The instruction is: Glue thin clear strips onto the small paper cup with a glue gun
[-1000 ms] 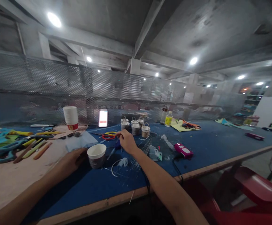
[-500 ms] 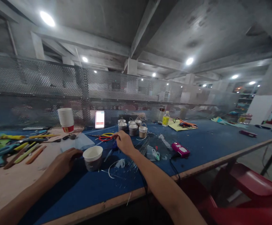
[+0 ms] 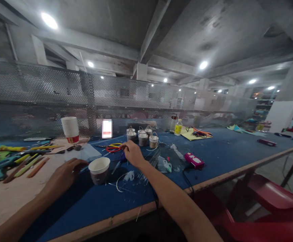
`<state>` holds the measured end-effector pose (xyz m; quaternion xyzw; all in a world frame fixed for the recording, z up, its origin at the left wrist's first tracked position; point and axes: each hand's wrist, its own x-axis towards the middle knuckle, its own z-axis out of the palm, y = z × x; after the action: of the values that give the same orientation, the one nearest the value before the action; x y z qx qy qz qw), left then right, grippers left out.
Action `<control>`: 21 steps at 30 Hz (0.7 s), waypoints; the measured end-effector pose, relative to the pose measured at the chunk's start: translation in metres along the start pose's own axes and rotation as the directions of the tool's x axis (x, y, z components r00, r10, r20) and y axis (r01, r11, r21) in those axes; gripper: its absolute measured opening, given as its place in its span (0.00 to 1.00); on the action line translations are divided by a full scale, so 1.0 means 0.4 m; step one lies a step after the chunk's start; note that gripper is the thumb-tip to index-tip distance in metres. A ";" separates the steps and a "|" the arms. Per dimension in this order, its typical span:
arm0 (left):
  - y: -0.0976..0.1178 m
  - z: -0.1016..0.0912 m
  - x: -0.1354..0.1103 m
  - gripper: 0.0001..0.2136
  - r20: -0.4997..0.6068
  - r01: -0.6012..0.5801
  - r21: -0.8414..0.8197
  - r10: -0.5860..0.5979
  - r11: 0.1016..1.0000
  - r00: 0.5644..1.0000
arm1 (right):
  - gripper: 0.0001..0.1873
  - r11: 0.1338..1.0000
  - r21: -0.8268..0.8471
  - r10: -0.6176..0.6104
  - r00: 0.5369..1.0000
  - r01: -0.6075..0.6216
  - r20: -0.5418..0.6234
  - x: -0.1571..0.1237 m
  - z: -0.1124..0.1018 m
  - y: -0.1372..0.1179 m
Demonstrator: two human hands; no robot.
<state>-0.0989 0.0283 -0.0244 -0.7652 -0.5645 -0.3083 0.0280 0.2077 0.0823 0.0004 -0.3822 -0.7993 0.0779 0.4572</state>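
here, in the head view, the paper cup (image 3: 99, 174) stands upright on the blue table (image 3: 224, 144); its white inner wall shows, its floor is hidden. the left hand (image 3: 67, 173), loosely curled, is just beside it; grip cannot be determined. the right hand (image 3: 133, 153), fingers nearly together, is at the scissors (image 3: 113, 146); hold unclear. behind: nested cups (image 3: 70, 127), small handled buckets (image 3: 142, 138).

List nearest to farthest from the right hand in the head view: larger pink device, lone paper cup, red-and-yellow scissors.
1. Red-and-yellow scissors: just left of the right hand.
2. Lone paper cup: left, nearer the camera.
3. Larger pink device: off to the right.
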 end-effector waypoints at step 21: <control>0.006 -0.002 0.000 0.17 -0.012 0.019 -0.020 -0.019 1.000 1.000 | 0.19 1.000 -0.008 0.004 1.000 -0.004 0.009 -0.002 -0.004 -0.003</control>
<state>-0.0970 0.0271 -0.0230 -0.7582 -0.5684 -0.3188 0.0207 0.2086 0.0805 0.0014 -0.3852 -0.8007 0.0774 0.4522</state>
